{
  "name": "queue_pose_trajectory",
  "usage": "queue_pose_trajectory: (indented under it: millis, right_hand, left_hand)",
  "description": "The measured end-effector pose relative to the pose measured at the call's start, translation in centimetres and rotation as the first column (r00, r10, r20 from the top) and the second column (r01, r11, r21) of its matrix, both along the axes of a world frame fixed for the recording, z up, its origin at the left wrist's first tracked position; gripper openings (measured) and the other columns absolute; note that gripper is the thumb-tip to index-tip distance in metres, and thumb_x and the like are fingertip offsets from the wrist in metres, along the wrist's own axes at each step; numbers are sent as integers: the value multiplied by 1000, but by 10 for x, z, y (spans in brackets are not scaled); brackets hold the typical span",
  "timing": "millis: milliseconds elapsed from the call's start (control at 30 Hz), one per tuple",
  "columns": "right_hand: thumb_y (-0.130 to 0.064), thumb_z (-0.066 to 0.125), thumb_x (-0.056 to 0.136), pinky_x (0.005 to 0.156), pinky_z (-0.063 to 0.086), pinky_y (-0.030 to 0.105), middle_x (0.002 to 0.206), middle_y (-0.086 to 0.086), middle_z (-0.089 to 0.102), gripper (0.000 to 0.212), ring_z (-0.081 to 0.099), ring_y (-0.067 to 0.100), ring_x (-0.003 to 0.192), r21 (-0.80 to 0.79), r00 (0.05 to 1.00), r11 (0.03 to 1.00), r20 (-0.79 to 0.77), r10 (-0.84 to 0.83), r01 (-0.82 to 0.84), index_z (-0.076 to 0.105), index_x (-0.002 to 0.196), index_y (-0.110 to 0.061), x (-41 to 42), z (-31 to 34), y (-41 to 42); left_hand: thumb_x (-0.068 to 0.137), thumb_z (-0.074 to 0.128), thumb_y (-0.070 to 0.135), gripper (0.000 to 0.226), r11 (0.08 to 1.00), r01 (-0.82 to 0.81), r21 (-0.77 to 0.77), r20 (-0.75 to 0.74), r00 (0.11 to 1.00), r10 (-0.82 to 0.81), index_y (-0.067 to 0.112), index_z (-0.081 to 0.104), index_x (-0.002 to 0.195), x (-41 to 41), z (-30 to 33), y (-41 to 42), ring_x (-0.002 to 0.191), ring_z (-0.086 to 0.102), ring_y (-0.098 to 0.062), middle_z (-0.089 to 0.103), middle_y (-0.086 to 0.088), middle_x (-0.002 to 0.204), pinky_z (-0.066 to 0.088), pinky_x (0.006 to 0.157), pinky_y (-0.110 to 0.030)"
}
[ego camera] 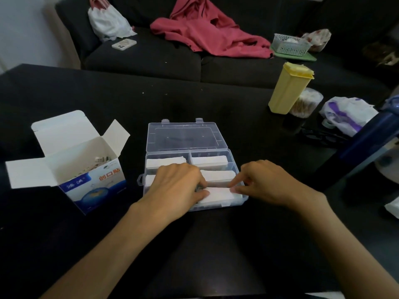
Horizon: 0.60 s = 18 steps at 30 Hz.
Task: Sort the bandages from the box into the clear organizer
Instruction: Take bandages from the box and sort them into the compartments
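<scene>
We press a white stack of bandages [218,196] into the clear plastic organizer [216,134], left hand [177,186] and right hand [265,182] pinching its ends. Next, we reach into the white-and-blue cardboard box [95,180] for more.

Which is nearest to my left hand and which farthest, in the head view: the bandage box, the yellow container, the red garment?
From the left hand:
1. Bandage box, just left on the table.
2. Yellow container, far right of the table.
3. Red garment, back on the sofa.
</scene>
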State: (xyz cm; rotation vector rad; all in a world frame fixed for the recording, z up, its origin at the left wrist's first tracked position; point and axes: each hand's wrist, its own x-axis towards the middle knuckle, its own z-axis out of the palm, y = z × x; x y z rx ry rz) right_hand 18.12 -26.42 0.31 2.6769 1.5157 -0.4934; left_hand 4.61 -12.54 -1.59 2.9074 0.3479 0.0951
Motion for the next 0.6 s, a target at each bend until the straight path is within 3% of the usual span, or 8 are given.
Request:
queue_pose_trajectory:
  millis: [100, 167, 300, 500, 600]
  right_hand:
    - [-44, 53, 91, 90, 32, 27, 111, -10, 59, 27, 48, 5, 96, 20, 995, 998, 89, 52, -54, 63, 115, -37, -6, -3, 5]
    - [-44, 51, 91, 90, 30, 27, 115, -9, 59, 27, 49, 6, 100, 12, 993, 997, 94, 70, -71, 62, 115, -37, -8, -5, 7]
    - [-42, 56, 89, 88, 34, 24, 106, -14, 59, 23, 44, 0, 88, 43, 998, 997, -11, 61, -60, 67, 109, -35, -7, -2, 7]
    - [-39, 54, 91, 88, 34, 24, 98, -17, 53, 24, 45, 0, 89, 10, 997, 998, -51, 65, -64, 65, 112, -34, -10, -5, 9]
    - [-33, 57, 90, 73, 38, 17, 87, -17, 55, 20, 47, 1, 73, 31, 982, 999, -190, 16, -10, 68, 107, -30, -8, 3, 6]
  left_hand:
    - [93, 48, 49, 33, 1000, 4, 13, -47, 999, -4, 33, 66, 114, 0, -2, 0, 90, 59, -14, 65, 5, 97, 49, 76, -31]
    - [93, 46, 49, 33, 1000, 20, -4, -72, 997, -20, 32, 66, 114, 0, -3, 1, 91, 59, -12, 65, 6, 99, 47, 74, -29]
    - [89, 53, 50, 31, 998, -4, -69, -90, 996, -2, 32, 67, 110, 0, -2, 4, 90, 58, -9, 65, 9, 99, 48, 79, -26]
    - [92, 49, 48, 31, 997, 40, -59, -99, 994, -46, 35, 66, 115, 0, -3, 4, 90, 58, -10, 66, 9, 100, 50, 81, -32]
    - [92, 49, 48, 31, 996, 51, -74, -110, 992, -59, 35, 66, 115, -1, -4, 6, 90, 57, -8, 65, 11, 100, 48, 80, -28]
